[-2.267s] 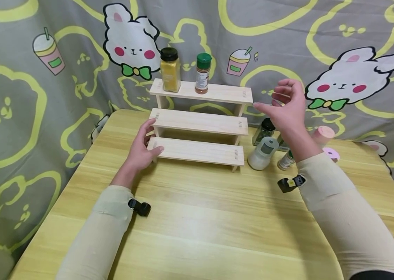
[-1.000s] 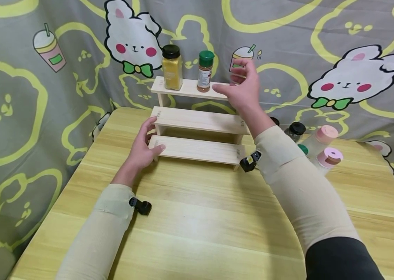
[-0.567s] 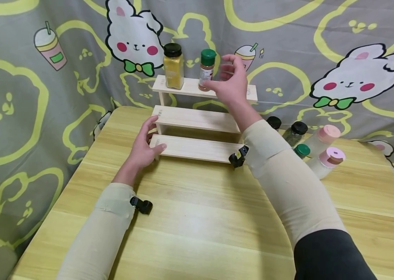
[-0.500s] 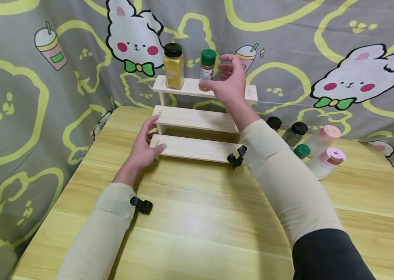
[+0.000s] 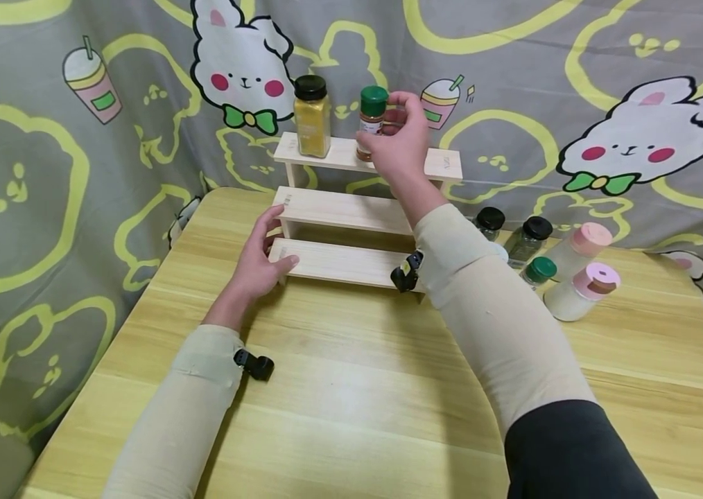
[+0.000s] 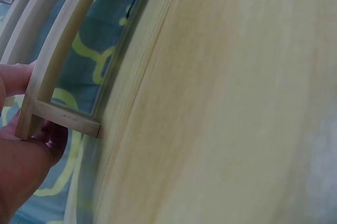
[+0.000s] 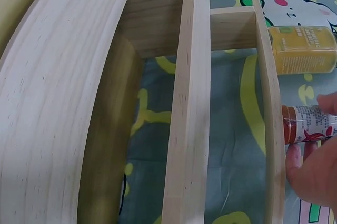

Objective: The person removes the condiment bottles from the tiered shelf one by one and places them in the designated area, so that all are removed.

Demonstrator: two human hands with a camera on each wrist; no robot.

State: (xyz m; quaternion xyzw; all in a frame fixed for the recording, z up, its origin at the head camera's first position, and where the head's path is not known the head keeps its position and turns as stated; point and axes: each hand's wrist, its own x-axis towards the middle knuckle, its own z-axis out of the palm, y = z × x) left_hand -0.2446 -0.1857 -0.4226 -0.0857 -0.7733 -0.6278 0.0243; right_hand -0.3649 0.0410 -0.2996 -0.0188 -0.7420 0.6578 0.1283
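A three-step wooden rack [image 5: 345, 267] stands on the table. My left hand [image 5: 254, 267] grips its left end, thumb on top of the lowest step and fingers at the side; in the left wrist view the hand [image 6: 26, 166] is round the rack's corner. On the top step stands a small green-capped spice jar [image 5: 373, 104], held between the thumb and fingers of my right hand [image 5: 404, 142]. Its base and printed label [image 7: 313, 123] show in the right wrist view, the cap out of frame there. Left of it is a black-capped jar of yellow powder [image 5: 312, 125].
Right of the rack stand several more containers: black-capped jars [image 5: 529, 239], a small green-capped jar [image 5: 539, 270], a pink-capped bottle [image 5: 588, 239] and a lilac-capped bottle [image 5: 579, 294]. My right forearm partly hides some. A patterned curtain [image 5: 501, 76] hangs close behind the table [image 5: 339, 388].
My right hand has moved left from above the containers to the top step, and its thumb and fingers have closed round the green-capped spice jar. The left hand has stayed on the rack.
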